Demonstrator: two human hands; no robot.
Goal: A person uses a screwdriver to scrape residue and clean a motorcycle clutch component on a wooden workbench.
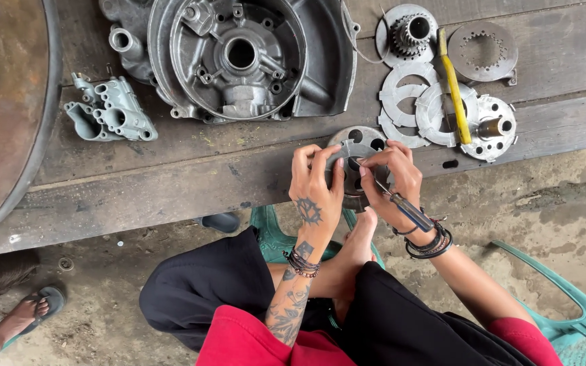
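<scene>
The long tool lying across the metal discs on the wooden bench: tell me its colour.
Yellow, with a dark metal shaft: the long tool shows best in the head view, resting across the grey round metal discs.

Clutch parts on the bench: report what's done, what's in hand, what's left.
Looks done: the engine cover lies open, with flat rings, a gear plate and a yellow-handled tool spread on the bench. In hand: the left hand grips a round holed plate while the right hand works a screwdriver at it. Left: the spread-out pieces all lie loose.
</scene>
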